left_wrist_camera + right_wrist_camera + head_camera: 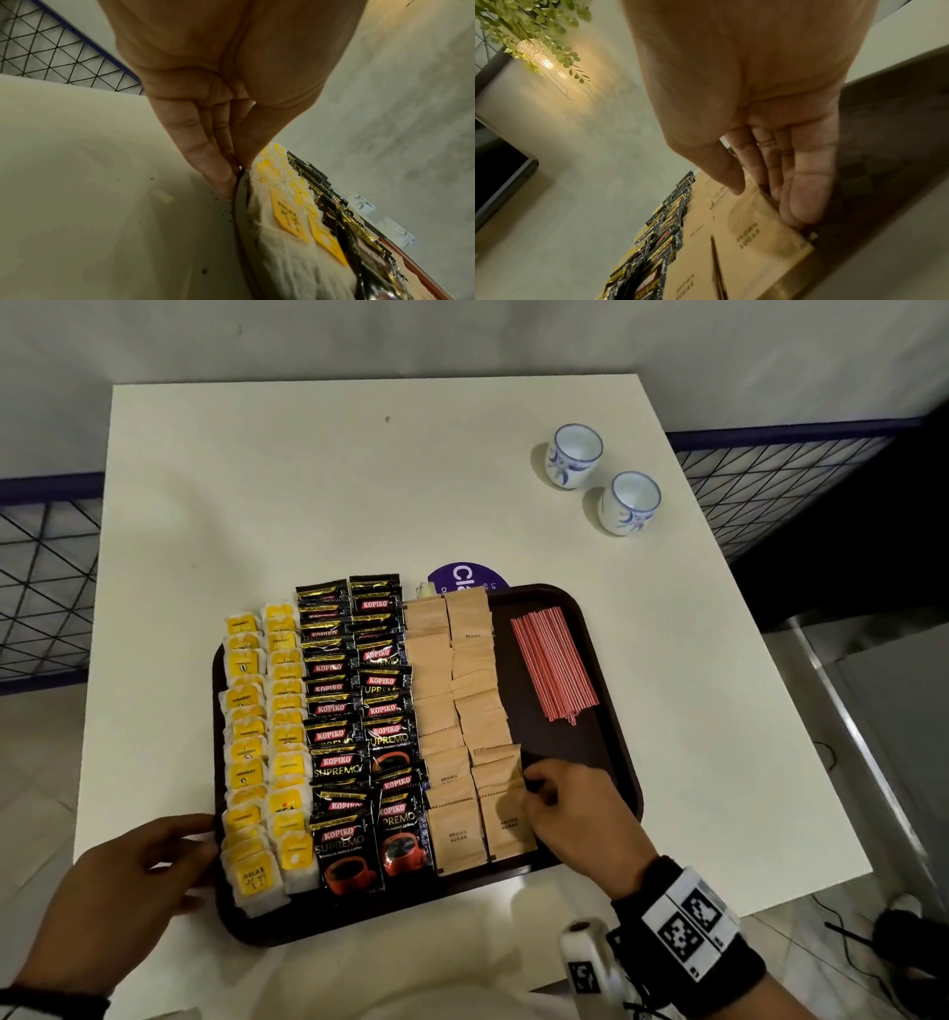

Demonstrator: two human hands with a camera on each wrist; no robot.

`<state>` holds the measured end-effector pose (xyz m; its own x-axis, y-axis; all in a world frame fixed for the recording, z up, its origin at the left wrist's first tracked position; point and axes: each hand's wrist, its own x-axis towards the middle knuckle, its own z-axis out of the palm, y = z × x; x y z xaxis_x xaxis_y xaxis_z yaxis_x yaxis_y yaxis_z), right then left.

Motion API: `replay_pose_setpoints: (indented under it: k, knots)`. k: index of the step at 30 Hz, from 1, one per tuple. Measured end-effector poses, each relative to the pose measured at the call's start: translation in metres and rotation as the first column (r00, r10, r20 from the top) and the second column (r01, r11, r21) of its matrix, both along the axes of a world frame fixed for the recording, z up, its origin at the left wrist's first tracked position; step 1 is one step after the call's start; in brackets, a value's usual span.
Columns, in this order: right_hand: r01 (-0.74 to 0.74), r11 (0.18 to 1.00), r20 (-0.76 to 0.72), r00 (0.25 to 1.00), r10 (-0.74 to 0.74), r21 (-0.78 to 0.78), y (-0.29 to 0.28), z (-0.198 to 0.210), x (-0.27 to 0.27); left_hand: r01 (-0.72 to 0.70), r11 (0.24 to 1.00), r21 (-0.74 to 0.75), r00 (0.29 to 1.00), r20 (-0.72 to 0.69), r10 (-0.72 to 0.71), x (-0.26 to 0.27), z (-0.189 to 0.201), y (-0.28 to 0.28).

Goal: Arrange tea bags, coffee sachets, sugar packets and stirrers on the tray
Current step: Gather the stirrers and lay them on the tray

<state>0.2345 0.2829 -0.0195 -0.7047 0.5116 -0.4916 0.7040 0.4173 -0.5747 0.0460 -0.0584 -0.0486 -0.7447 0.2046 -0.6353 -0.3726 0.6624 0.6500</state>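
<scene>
A dark brown tray (611,690) lies near the table's front edge. On it, from left to right, are two columns each of yellow tea bags (262,742), black Kopiko coffee sachets (359,726) and brown sugar packets (462,711), then a bundle of red stirrers (554,667). My left hand (203,855) presses straight fingers (223,182) against the tray's left rim (240,203), beside the tea bags (282,213). My right hand (534,796) rests straight fingers (795,207) along the right edge of the front sugar packets (757,239). Its thumb is above them.
Two white-and-blue cups (572,454) (630,502) stand at the far right of the white table (308,480). A purple round sticker (468,577) shows behind the tray. Wire mesh panels (46,588) flank the table. The tray's front rim sits near the table edge.
</scene>
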Motion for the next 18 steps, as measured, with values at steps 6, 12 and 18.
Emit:
replay_pose_setpoints:
  k: [6, 12, 18]
  knots:
    - [0.01, 0.99, -0.027, 1.0, -0.006, 0.142, 0.011, 0.004, -0.019, -0.017, 1.0, -0.002, 1.0, -0.005, 0.017, 0.001, 0.0, 0.001]
    - [0.034, 0.988, -0.123, 0.992, -0.015, 0.151, 0.025, 0.006, -0.076, -0.013, 1.0, -0.009, 1.0, -0.001, 0.013, 0.001, 0.002, 0.004]
    - [0.001, 0.995, -0.048, 0.999, 0.004, 0.102, 0.034, 0.002, -0.108, -0.039, 0.999, -0.025, 0.999, 0.015, 0.04, -0.002, -0.002, 0.001]
